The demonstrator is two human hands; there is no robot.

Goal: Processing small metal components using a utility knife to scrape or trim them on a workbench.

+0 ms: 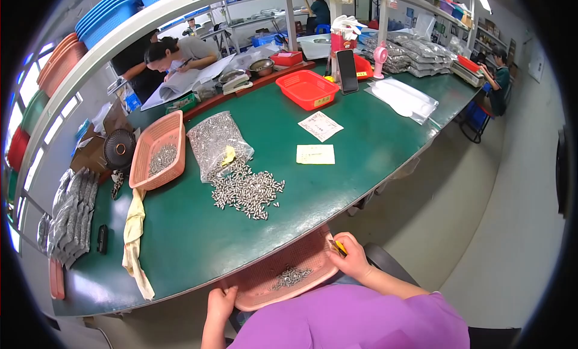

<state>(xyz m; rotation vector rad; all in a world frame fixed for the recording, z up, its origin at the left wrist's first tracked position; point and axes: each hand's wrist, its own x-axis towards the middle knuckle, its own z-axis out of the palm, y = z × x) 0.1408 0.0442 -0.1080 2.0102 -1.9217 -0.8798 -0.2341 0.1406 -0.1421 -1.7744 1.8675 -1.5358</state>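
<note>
A pink plastic basket [265, 295] sits at my lap, partly under the table's front edge, with a small heap of metal pieces [291, 278] in it. My left hand [221, 302] is closed on the basket's left rim. At its right end, my right hand [350, 256] is closed around a small yellow-and-black tool [341, 248], its exact kind hidden by the fingers; this hand also rests at the rim. On the green table [283, 228] lies a loose pile of small shiny metal pieces [247, 191], spilling beside a clear plastic bag [218, 141] full of them.
Another pink basket [159, 150] with metal pieces stands left of the bag, near a black fan [119, 149] and a cream cloth [133, 240]. Paper slips [315, 154], a red tray [307, 89] and a phone [347, 72] lie farther back. A person [186, 57] bends over papers opposite.
</note>
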